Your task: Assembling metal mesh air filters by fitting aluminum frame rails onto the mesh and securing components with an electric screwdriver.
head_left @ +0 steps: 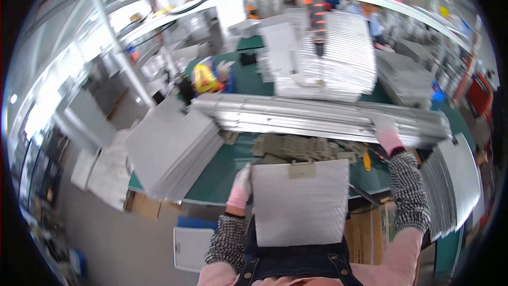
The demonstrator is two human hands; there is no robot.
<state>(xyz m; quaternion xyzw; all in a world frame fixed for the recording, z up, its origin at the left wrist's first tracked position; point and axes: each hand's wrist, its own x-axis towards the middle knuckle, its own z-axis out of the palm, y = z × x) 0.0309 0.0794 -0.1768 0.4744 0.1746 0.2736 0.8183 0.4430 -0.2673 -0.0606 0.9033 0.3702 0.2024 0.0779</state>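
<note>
A silver panel with a bubble-textured face [299, 204] stands tilted in front of my body, a small grey-green plate [302, 170] at its top edge. My left hand [242, 184], in a white and pink glove, grips the panel's left edge. My right hand [388, 131], gloved alike, reaches to the right part of a bundle of long silver metal profiles [275, 115] lying across the bench. Its fingers lie on the profiles but are blurred, so their grip is unclear. Between panel and profiles lies a pile of grey-green plates [296, 147].
White panels are stacked at left [169, 143]; silver sheets [450, 185] stand at right. A yellow-handled tool [366, 160] lies on the green bench [211, 180]. An orange and black power driver [317, 16] hangs above bubble-faced sheets [344, 58] at the back. Cardboard [365, 233] is below.
</note>
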